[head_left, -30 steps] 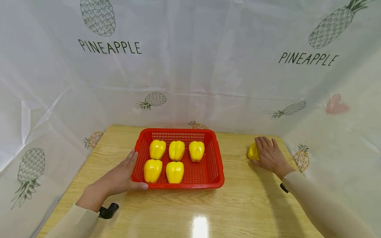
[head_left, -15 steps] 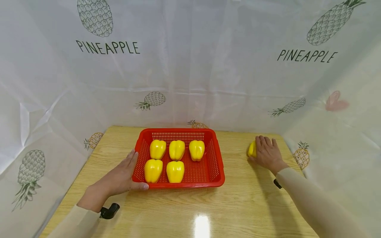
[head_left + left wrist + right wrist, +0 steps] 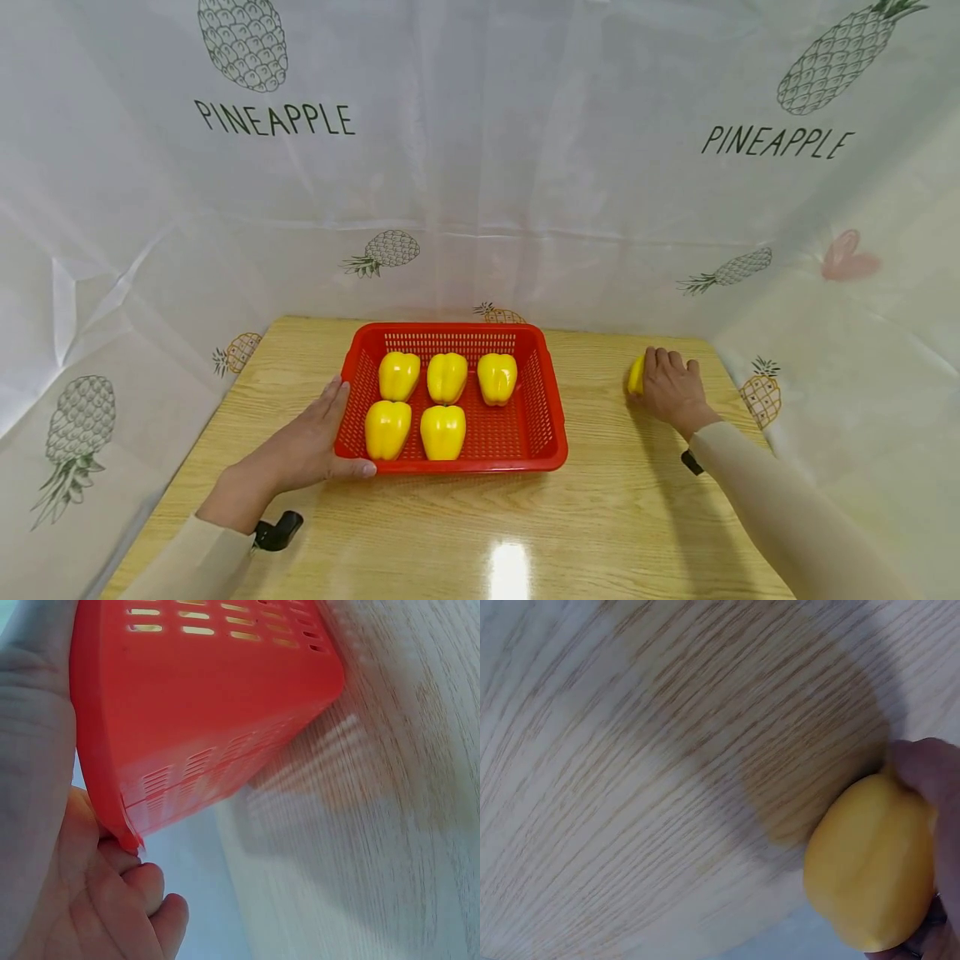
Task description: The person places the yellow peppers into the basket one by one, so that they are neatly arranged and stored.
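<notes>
A red plastic basket (image 3: 557, 392) sits on the table with several yellow bell peppers (image 3: 446, 379) in two rows inside. At its left front corner, my left hand (image 3: 296, 450) grips the rim, thumb along the front edge; the left wrist view shows its fingers (image 3: 142, 889) bent beside the rim. Over at the table's right side, my right hand (image 3: 672, 390) holds another yellow bell pepper (image 3: 870, 862), mostly covered by the hand in the head view. In the right wrist view the thumb (image 3: 922, 765) lies at one end of this pepper, fingers at the far side.
The basket's front right part shows bare mesh (image 3: 491, 437). Wooden tabletop (image 3: 600, 500) lies between basket and right hand. A white sheet printed with pineapples (image 3: 480, 167) stands around the back and sides of the table.
My right hand has shifted slightly left and its fingers have curled more round the pepper, hiding more of it. My left hand stays at the basket.
</notes>
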Demonstrator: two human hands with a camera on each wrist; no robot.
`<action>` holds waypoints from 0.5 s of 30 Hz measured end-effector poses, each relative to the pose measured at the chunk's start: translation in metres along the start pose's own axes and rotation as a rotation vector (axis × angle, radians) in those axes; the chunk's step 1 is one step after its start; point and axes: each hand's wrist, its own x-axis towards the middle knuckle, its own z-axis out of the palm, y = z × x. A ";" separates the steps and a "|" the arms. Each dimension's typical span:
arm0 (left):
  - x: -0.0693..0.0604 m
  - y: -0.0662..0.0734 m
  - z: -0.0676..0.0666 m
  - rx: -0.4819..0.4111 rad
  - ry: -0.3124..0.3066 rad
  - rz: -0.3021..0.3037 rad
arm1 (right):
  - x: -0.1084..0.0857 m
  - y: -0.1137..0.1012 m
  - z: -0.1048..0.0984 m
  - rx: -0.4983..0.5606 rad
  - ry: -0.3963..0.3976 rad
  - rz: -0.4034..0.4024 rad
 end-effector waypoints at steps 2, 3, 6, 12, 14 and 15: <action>0.000 0.000 0.000 0.000 0.001 0.000 | -0.001 0.000 -0.001 0.011 0.006 -0.005; 0.000 0.000 0.000 0.000 0.001 0.000 | -0.001 0.000 -0.001 0.013 0.013 -0.012; 0.000 0.000 0.001 0.002 0.003 0.001 | -0.002 0.001 -0.001 -0.026 0.046 -0.044; 0.000 0.000 0.001 0.002 0.001 0.000 | -0.004 0.006 0.005 -0.107 0.185 -0.111; 0.000 0.000 0.001 0.002 0.003 0.001 | -0.004 0.007 0.007 -0.118 0.232 -0.126; 0.000 0.000 0.000 0.002 0.004 0.002 | -0.004 0.007 0.008 -0.122 0.252 -0.133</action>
